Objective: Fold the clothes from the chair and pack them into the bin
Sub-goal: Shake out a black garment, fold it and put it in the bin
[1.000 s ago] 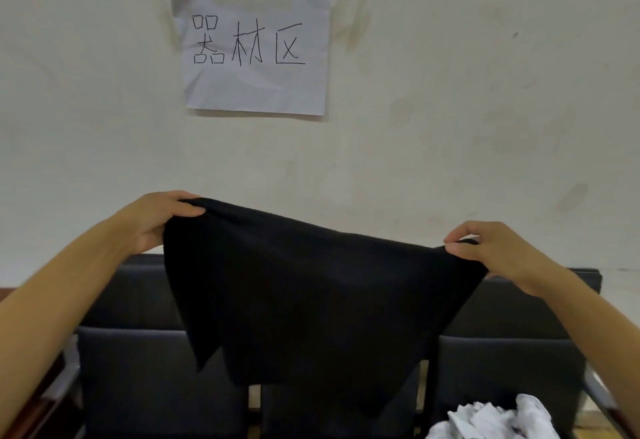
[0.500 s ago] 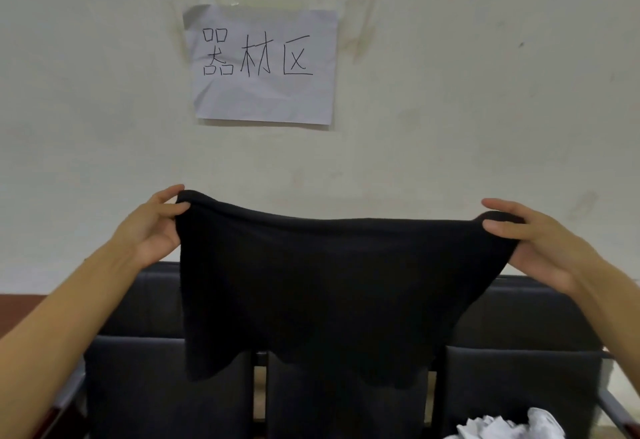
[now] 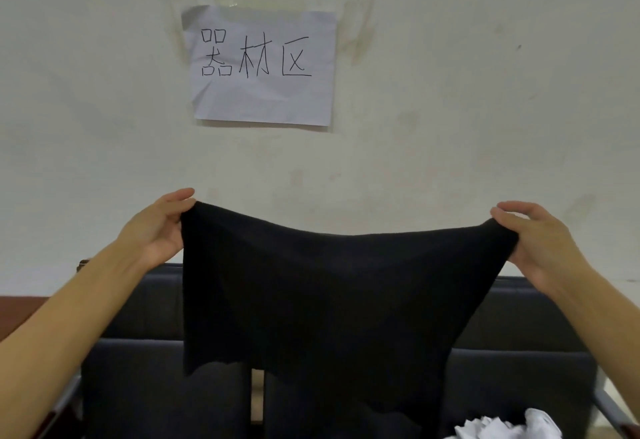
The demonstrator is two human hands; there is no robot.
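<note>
Your fingers [image 3: 180,201] on the left hand [image 3: 154,230] and right hand [image 3: 533,234] pinch the top corners of the black knit garment [image 3: 325,300], hanging mid-frame before the dark padded chairs [image 3: 138,386]. Keep the top edge level and taut, then bring both corners together evenly.

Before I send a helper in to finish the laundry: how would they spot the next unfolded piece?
Look below the handwritten paper sign on the wall to the row of dark chairs. On the right-hand seat, at the bottom edge, lies a crumpled white garment. It is the only pale cloth; the black garment is held up.
</note>
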